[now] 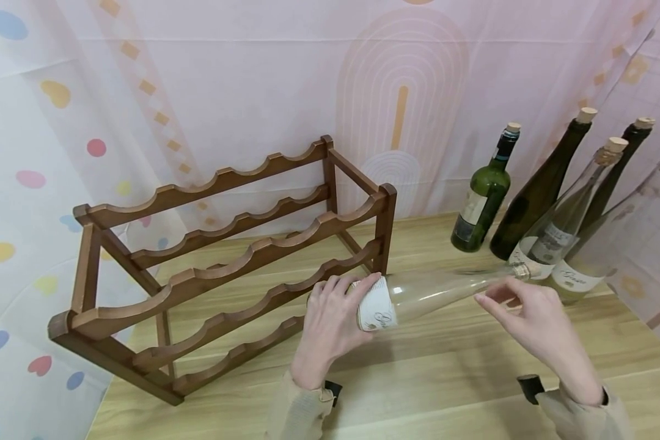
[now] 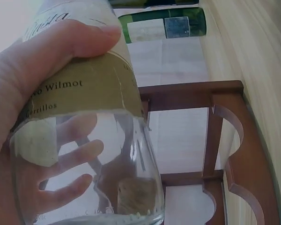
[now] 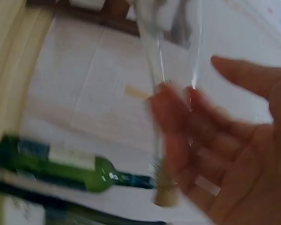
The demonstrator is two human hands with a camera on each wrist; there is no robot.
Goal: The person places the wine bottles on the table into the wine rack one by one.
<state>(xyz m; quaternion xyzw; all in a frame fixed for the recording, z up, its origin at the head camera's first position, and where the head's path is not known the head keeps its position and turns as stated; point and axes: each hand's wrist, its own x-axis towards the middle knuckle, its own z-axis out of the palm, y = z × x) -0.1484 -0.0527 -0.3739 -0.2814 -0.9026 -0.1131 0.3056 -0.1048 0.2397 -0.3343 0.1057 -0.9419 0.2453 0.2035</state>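
My left hand (image 1: 332,318) grips a clear glass bottle (image 1: 426,296) around its labelled lower part, holding it nearly level above the table. In the left wrist view, the thumb lies across the white and gold label (image 2: 84,89), and the other fingers show through the glass. The neck points right and ends in a cork (image 3: 166,194). By that neck is my right hand (image 1: 539,324), its thumb held away and its fingers loosely bent. These fingers (image 3: 166,110) overlap the neck in the blurred right wrist view. The bottle's base is in front of the wooden rack (image 1: 261,250).
The brown wine rack with scalloped rails stands at the left, its slots showing no bottles. At the back right stand a green bottle (image 1: 489,183), dark bottles (image 1: 547,174) and corked clear bottles (image 1: 577,208). A patterned curtain (image 1: 253,79) hangs behind the wooden table (image 1: 418,391).
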